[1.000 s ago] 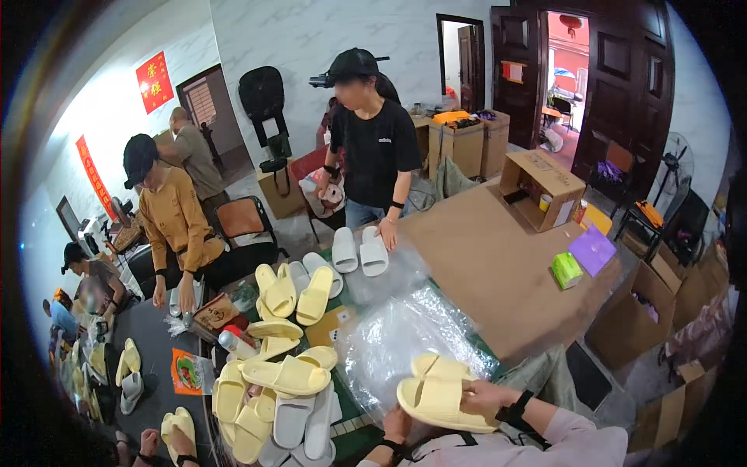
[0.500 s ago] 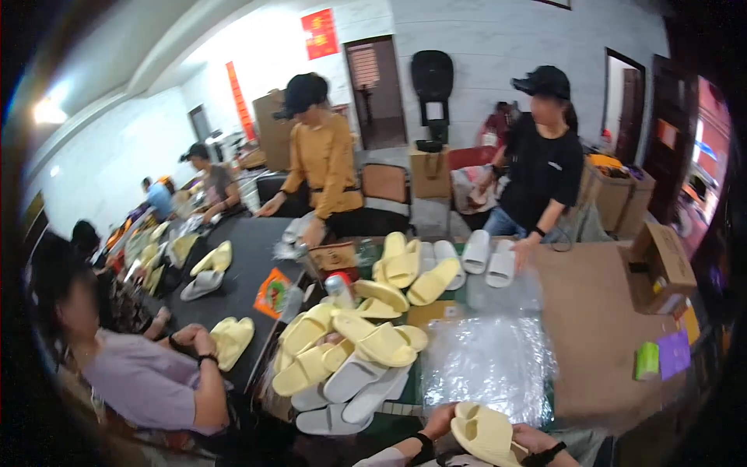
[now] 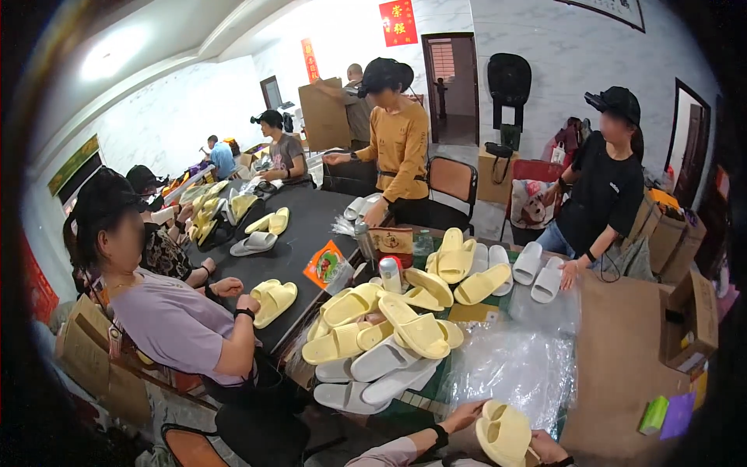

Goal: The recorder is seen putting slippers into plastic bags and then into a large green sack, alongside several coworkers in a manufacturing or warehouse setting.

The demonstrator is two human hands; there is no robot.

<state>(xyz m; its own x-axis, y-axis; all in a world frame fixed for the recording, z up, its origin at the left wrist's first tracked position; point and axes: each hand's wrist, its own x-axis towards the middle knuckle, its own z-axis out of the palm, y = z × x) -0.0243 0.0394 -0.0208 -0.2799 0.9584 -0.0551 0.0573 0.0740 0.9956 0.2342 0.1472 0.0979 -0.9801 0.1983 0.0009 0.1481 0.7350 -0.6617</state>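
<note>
At the table's near edge I hold a pair of pale yellow slippers [image 3: 504, 433]. My left hand [image 3: 464, 416] grips their left edge, with its fingertips partly hidden behind them. My right hand [image 3: 549, 448] has hold of their right side, and its fingers are partly covered too. Just beyond lies a stack of clear plastic bags [image 3: 506, 366]. To the left of the bags is a heap of yellow slippers [image 3: 342, 342], with grey slippers [image 3: 385, 359] beneath and in front.
Across the table a person in black [image 3: 611, 187] touches a bag beside white slippers [image 3: 547, 280]. A person in orange [image 3: 398, 148] stands at the dark table [image 3: 311, 226]; one in lilac [image 3: 175, 319] is at my left. A cardboard box [image 3: 691, 323] stands at right.
My view has swung left, so the scene sits further right. Both my hands still hold the yellow slippers. The hand of the person in lilac has come off the other hand.
</note>
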